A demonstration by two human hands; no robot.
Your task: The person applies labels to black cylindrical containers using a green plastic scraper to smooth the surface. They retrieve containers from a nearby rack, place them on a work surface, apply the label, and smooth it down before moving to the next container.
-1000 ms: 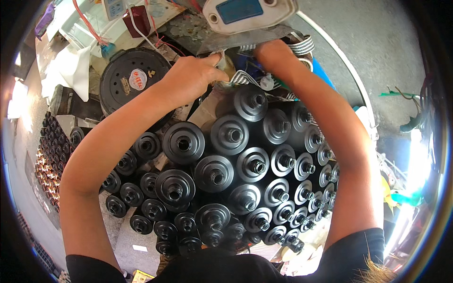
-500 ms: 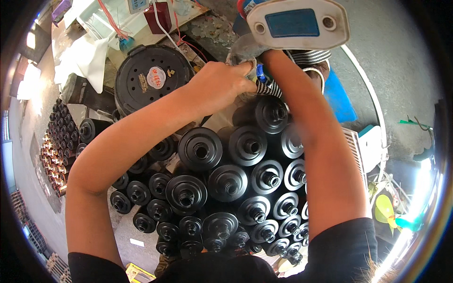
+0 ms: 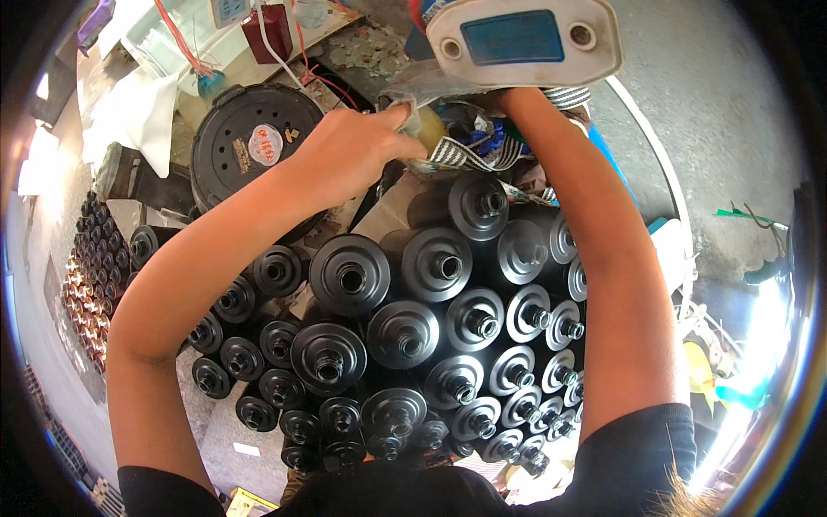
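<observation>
My left hand [image 3: 360, 148] pinches the edge of a bag [image 3: 413, 90] of clear plastic, at the top middle. A yellowish thing [image 3: 431, 129] and blue wrapping show in the bag's mouth. A black-and-white striped strap [image 3: 465, 158] runs along its near side. My right forearm reaches to the same bag, and my right hand [image 3: 510, 96] is mostly hidden there beneath a white case [image 3: 594, 65] with a blue panel; its fingers do not show. Below both hands stand many black cylinders [image 3: 349, 276] with threaded necks, packed close together between my arms.
A round black lid [image 3: 241, 159] with holes and a label lies left of my left hand. More cylinders [image 3: 99, 250] stand in rows at far left. A dark red box [image 3: 267, 34] and cords are at the top. A white hose [image 3: 659, 155] curves along the right.
My left hand has moved slightly left with the bag's edge, and the bag's mouth gapes wider. The yellowish thing and more of the striped strap now show. My forearms stand farther apart.
</observation>
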